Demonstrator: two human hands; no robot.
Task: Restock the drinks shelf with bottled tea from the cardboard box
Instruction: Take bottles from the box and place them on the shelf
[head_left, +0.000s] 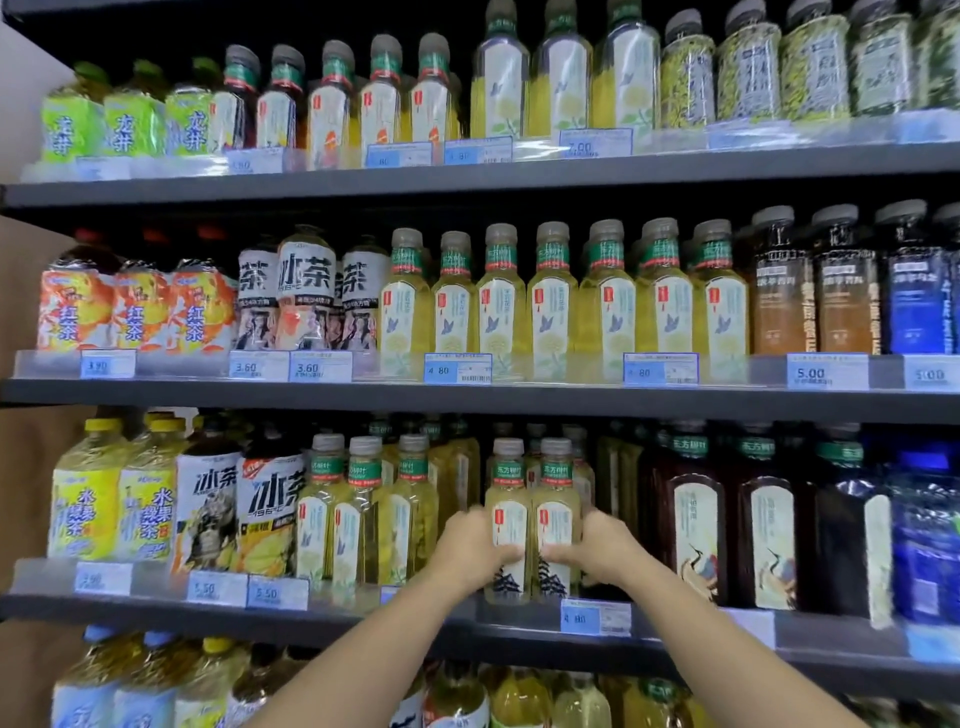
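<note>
On the third shelf (467, 618) down, at about 9 o'clock from the hands, three pale tea bottles (363, 509) stand at the front edge, with a dark gap between them and the pair being set. The left hand (475, 545) is wrapped around the left bottle (508, 519), fingers curled across its label. Touching it at 3 o'clock is the right bottle (556, 519), clamped by the right hand (597, 551) from its outer side. Both stand upright just behind the shelf lip, above the price tag (596, 617). At 3 o'clock from them stand dark bottles (696, 519) with a crane label.

The step in hand looks like placing two teas into their row; whether their bases already rest on the shelf is hard to tell. Next, they likely need a push back or a nudge level with the front, then release. The box is out of view, so more stock means reaching down.
</note>
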